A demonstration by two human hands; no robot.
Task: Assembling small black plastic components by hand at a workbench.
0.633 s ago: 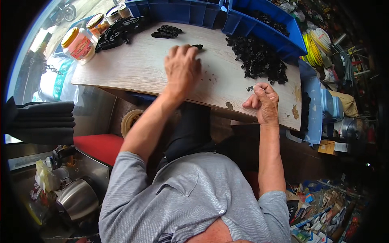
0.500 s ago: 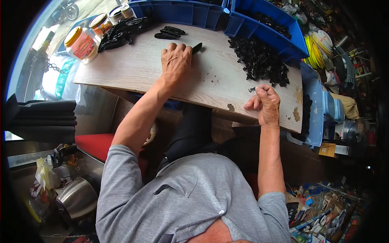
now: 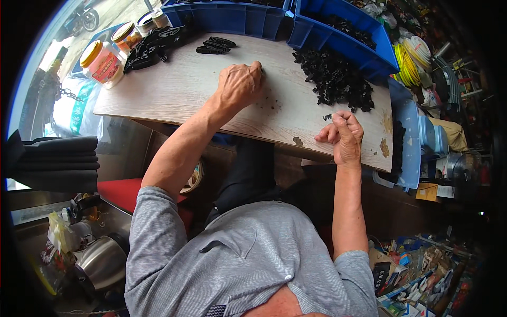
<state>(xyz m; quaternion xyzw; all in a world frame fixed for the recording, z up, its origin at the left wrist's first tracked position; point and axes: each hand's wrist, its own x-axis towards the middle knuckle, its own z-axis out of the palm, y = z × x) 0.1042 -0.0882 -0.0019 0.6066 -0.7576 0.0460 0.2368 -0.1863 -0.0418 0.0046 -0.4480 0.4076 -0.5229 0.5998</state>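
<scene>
My left hand point(image 3: 240, 84) is closed over the middle of the table, knuckles up. It hides nearly all of a long black plastic part, of which only a dark sliver shows beside the fingers. My right hand point(image 3: 346, 134) is raised over the right side of the table, thumb and forefinger pinching a small black plastic clip point(image 3: 327, 117). Beyond it lies a heap of similar small black clips point(image 3: 338, 79). A few long black parts point(image 3: 215, 45) lie side by side past my left hand, and more are piled point(image 3: 156, 46) at the far left.
Blue bins point(image 3: 227, 20) line the table's point(image 3: 174, 87) far edge; the right-hand bin point(image 3: 343, 39) holds more black pieces. Lidded jars point(image 3: 101, 64) stand at the far left. A light blue tub point(image 3: 407, 137) sits off the right edge. Dark crumbs lie near my left hand.
My left hand has turned and shifted slightly right and nearer, so the long black part that stuck out past its fingers is now mostly hidden. My right hand has barely moved, still pinching the clip.
</scene>
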